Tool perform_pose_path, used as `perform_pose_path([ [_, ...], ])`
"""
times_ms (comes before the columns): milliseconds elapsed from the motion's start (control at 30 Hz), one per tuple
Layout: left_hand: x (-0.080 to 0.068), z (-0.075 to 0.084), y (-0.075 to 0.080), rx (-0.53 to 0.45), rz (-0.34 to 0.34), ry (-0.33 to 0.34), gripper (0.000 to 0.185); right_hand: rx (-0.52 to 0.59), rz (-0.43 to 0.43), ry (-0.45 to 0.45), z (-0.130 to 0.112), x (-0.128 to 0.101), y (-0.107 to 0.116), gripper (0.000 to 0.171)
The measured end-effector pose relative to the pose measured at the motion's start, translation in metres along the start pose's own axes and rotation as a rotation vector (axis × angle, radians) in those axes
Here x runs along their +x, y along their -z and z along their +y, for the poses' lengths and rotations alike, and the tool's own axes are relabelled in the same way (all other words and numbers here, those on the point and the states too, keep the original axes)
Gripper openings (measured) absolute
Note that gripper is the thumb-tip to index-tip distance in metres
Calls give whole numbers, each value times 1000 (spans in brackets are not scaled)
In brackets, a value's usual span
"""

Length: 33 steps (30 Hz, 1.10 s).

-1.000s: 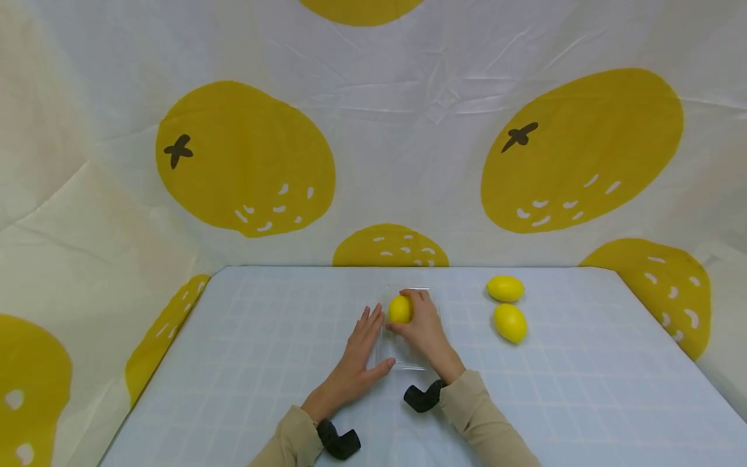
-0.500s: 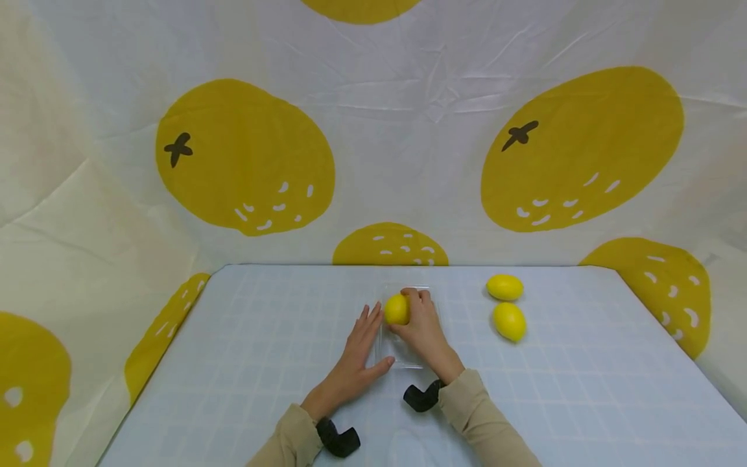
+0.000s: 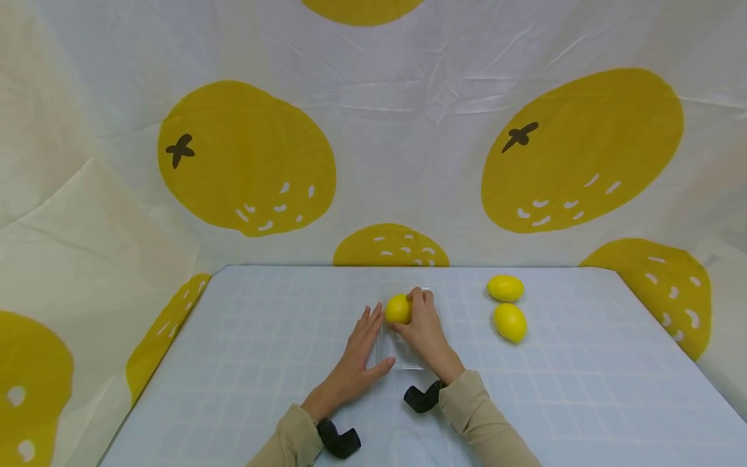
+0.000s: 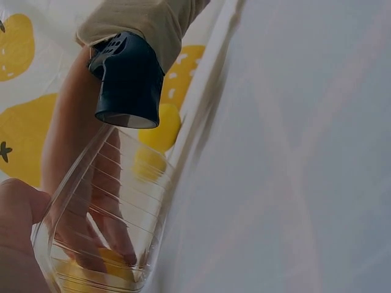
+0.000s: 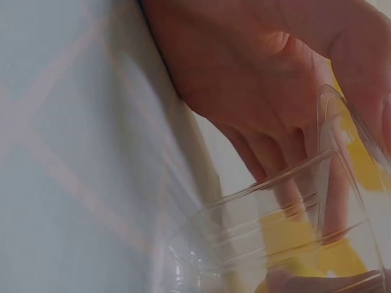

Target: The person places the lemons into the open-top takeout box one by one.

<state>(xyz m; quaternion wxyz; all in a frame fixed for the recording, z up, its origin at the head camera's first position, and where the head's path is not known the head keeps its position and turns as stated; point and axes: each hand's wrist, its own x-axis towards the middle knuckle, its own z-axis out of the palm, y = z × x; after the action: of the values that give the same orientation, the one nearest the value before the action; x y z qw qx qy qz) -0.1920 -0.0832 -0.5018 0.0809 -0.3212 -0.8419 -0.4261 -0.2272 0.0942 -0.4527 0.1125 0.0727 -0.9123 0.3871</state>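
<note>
A clear plastic container [image 3: 408, 360] lies on the table with one lemon [image 3: 397, 309] in its far left part. My right hand [image 3: 425, 329] reaches into it and holds this lemon from the right, thumb on the near side and fingers on the far side. Along the container's left side lies my left hand [image 3: 356, 359], fingers straight and thumb spread towards the near left corner. In the left wrist view, the left thumb [image 4: 21, 210] touches the container's rim, and the right fingers show through the ribbed wall. Through the plastic in the right wrist view, the lemon is partly hidden.
To the right of the container, two more lemons lie on the table: one lemon [image 3: 505, 288] farther back and another lemon [image 3: 510, 323] just nearer. A pale checked cloth [image 3: 251, 344] covers the table. Behind it hangs a fabric backdrop [image 3: 408, 155] printed with large yellow fruits.
Inside the container, the lemon has shifted slightly left. The right fingertips have drawn back a little towards its right side, while the left hand stays in place.
</note>
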Motion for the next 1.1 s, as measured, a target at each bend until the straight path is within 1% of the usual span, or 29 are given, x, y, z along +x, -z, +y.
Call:
perform_pose_path([
  [133, -2, 0, -1, -8, 1, -2, 79, -9, 7, 21, 0, -2, 0, 59],
  [300, -2, 0, 0, -4, 0, -4, 80, -46, 12, 43, -1, -1, 1, 61],
  [533, -1, -2, -1, 8, -8, 3, 80, -115, 12, 72, -6, -1, 10, 58],
  [700, -1, -2, -2, 4, -7, 15, 80, -120, 18, 85, -6, -4, 17, 57],
  [900, -3, -5, -3, 26, -8, 33, 80, -67, 17, 71, -5, -6, 38, 57],
  [1100, -2, -5, -2, 32, -21, 38, 81, 11, 20, 38, 7, -5, 77, 56],
])
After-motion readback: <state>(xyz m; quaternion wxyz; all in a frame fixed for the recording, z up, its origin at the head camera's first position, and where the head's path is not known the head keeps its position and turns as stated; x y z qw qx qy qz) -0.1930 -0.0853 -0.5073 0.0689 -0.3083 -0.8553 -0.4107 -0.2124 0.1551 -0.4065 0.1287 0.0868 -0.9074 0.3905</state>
